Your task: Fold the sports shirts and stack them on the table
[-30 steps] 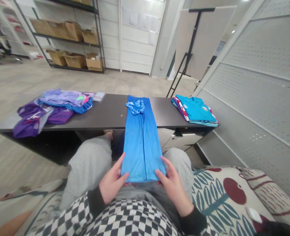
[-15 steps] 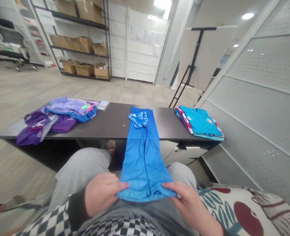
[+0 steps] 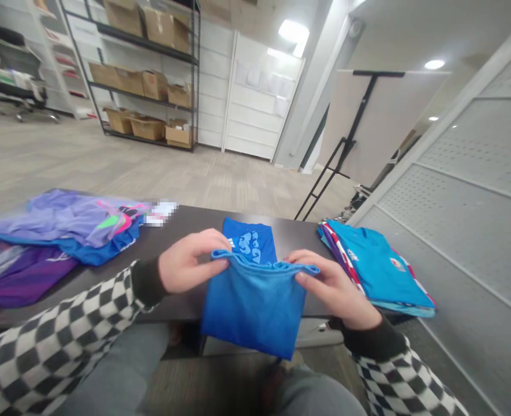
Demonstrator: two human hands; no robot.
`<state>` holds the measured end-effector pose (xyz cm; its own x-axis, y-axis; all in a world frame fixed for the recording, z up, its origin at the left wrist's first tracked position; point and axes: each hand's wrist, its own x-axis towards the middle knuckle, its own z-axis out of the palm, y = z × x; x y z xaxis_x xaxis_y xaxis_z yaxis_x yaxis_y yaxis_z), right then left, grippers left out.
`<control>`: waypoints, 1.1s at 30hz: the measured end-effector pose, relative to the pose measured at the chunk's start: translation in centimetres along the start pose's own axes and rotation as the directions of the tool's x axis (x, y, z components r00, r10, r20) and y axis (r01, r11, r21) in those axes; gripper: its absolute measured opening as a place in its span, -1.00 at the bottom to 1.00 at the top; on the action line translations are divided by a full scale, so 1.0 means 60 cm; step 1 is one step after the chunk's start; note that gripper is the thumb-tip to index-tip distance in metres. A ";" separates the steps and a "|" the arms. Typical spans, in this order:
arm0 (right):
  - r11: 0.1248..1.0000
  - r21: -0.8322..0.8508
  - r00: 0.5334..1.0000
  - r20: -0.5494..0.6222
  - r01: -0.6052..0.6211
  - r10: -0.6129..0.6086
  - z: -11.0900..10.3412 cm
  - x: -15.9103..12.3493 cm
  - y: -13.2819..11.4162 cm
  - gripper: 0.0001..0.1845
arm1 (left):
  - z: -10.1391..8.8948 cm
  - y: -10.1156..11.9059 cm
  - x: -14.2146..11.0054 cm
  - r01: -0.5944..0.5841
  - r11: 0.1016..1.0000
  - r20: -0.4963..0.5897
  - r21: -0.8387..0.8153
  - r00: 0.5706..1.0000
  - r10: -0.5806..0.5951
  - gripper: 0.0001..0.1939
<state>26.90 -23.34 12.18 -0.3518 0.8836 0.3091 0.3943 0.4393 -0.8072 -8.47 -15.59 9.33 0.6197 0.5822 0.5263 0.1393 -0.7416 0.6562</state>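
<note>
A blue shirt point(image 3: 255, 306) lies partly on the dark table, its near part doubled up and drooping in a fold over the front edge. My left hand point(image 3: 193, 261) pinches the left end of its hem between thumb and fingers. At the right end of the same hem, my right hand point(image 3: 331, 286) grips the cloth. The raised hem sags between both hands, a little above the table. Behind it shows a section with a lighter blue pattern, partly covered by the hem.
Crumpled purple and blue clothes point(image 3: 64, 231) are heaped on the left of the table point(image 3: 186, 222). A folded stack of shirts point(image 3: 380, 266) sits at the right. Beyond stand a shelf with cardboard boxes point(image 3: 146, 127) and an easel point(image 3: 354, 127); a panel partition point(image 3: 476, 214) rises at the right.
Both hands have lifted the shirt's hem from my lap up and forward over the table, folding the cloth back on itself. The view has tilted and moved nearer the table.
</note>
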 end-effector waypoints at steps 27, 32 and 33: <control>0.778 -0.572 0.961 -0.231 -0.259 0.150 0.005 0.262 0.384 -0.78 | 0.039 -0.370 0.149 0.492 0.667 -0.204 0.559 0.862 -0.465 -0.68; 0.775 -0.579 0.963 -0.229 -0.254 0.144 0.006 0.262 0.398 -0.54 | 0.038 -0.334 0.130 0.543 0.616 -0.332 0.571 0.839 -0.432 -0.67; 0.776 -0.579 0.963 -0.233 -0.249 0.136 0.007 0.262 0.398 -0.53 | 0.037 -0.318 0.118 0.555 0.613 -0.352 0.563 0.831 -0.430 -0.66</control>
<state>30.46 0.95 -2.44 -0.0877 0.9482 0.3052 0.8852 0.2147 -0.4127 -5.05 1.94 -0.68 0.1836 0.9203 0.3454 0.8639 -0.3187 0.3899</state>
